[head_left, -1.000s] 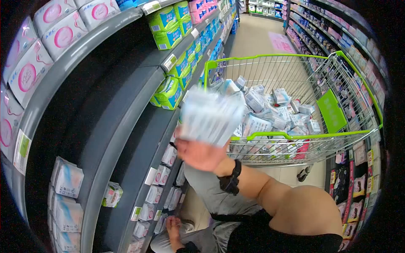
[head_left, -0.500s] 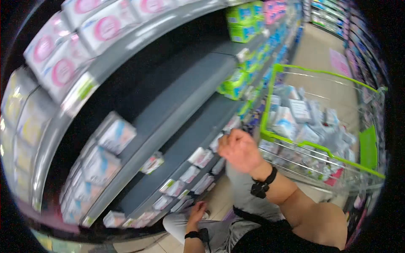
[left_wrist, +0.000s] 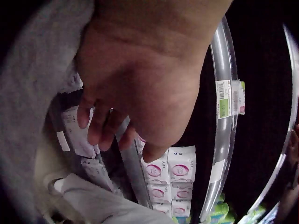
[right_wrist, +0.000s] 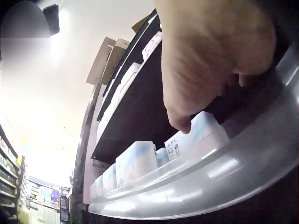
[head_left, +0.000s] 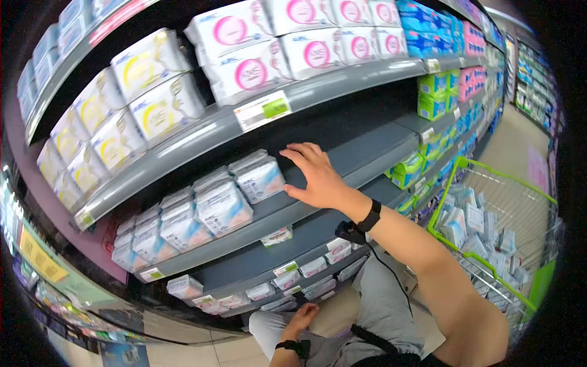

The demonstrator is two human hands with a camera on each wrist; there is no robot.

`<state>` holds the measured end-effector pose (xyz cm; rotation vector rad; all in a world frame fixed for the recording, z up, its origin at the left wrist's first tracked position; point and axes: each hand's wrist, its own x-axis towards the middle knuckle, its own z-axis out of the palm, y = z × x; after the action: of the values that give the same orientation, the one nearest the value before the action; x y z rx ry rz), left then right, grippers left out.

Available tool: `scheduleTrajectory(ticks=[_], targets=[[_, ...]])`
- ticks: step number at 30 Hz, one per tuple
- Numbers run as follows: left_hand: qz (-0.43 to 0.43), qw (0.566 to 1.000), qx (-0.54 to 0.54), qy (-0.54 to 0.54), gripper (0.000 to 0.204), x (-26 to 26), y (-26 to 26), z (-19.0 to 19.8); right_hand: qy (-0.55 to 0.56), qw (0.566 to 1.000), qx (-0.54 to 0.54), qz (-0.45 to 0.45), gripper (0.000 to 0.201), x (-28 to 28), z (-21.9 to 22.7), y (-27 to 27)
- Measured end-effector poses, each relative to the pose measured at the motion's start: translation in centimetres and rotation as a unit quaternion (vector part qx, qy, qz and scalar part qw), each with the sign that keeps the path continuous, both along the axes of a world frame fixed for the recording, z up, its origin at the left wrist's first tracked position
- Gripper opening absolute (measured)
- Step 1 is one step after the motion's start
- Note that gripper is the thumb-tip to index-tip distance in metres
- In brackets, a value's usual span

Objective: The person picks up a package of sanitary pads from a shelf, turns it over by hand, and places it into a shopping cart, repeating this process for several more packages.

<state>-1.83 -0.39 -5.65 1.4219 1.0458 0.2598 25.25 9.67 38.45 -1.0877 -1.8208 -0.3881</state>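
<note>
My right hand [head_left: 315, 175] reaches to the shelf with its fingers spread and holds nothing. Its thumb and fingers are beside the end pack of sanitary pads [head_left: 260, 178], white with a blue and peach print. In the right wrist view the thumb overlaps the top of that pack [right_wrist: 203, 140]. More of the same packs [head_left: 223, 208] stand in rows to its left along the shelf. Low by my knee, my left hand [head_left: 304, 317] hangs relaxed and empty. The left wrist view shows its fingers loosely bent in front of small white packs [left_wrist: 181, 163].
A green-rimmed shopping cart [head_left: 489, 265] holding many white-and-blue packs stands at the right. Above runs a shelf edge [head_left: 333, 85] with pink- and yellow-marked packs. Green packs [head_left: 433, 96] sit farther right. Small packs [head_left: 287, 279] line the lower shelf.
The right hand carried a blurred white-and-blue pack beside the cart, then was empty; now it has moved left to the shelf, fingers spread. The view has turned left. The left hand stays low.
</note>
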Motion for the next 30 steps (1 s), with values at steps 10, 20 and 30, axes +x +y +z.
scheduleTrajectory(ticks=[10, 20, 30], targets=[[-0.028, 0.995, 0.083, 0.037, 0.042, -0.2, -0.7, 3.3, 0.058, 0.993, -0.072, 0.076, 0.030, -1.5, -0.7, 1.5], [-0.054, 0.992, 0.109, 0.037, 0.042, 0.1, -0.3, 1.2, 0.416, 0.867, 0.038, 0.273, 0.020, 1.4, -4.6, 0.2], [-0.018, 1.000, -0.019, 0.002, 0.039, 0.2, 0.0, -0.9, 0.718, 0.441, -0.316, 0.437, 0.027, 1.7, -24.8, -11.8]])
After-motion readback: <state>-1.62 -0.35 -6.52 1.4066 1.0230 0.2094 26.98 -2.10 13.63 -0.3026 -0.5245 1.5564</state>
